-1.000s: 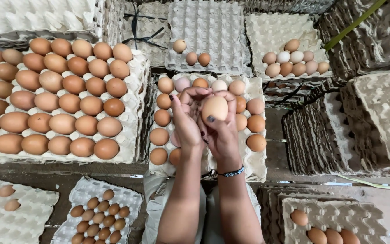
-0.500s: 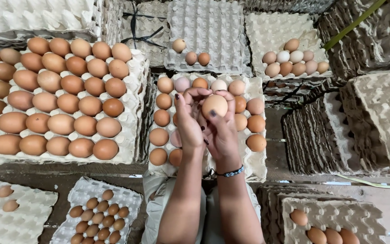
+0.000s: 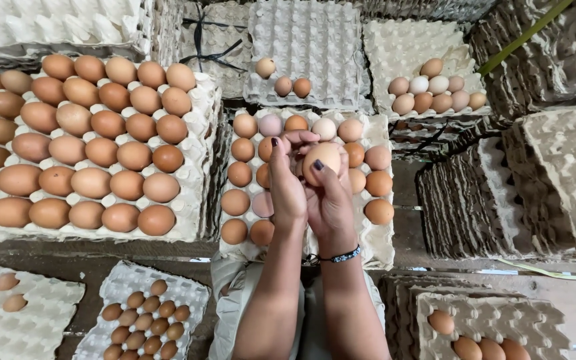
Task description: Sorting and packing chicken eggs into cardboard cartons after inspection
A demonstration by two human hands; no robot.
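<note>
Grey pulp egg trays are covering the whole sorting area, stacked and laid side by side. At far left, a full tray (image 3: 188, 220) is carrying rows of large brown eggs (image 3: 91, 143), and below it a smaller tray (image 3: 111, 293) is holding little brown eggs (image 3: 145, 320). At centre, a partly filled tray (image 3: 381, 240) is lying under both hands. The left hand (image 3: 287, 190) is curling closed against the side of a single pale brown egg (image 3: 321, 160), while the right hand (image 3: 331, 203) is gripping it from below and behind, dark-painted fingertips (image 3: 318, 165) pressing on the shell; the egg is being held just above the centre tray. Such an egg is judged light, rigid, smooth and brittle, so it is best cradled around its broad middle with spread fingers and gentle pressure. At right, stacks of empty trays (image 3: 468, 200) are standing on edge.
</note>
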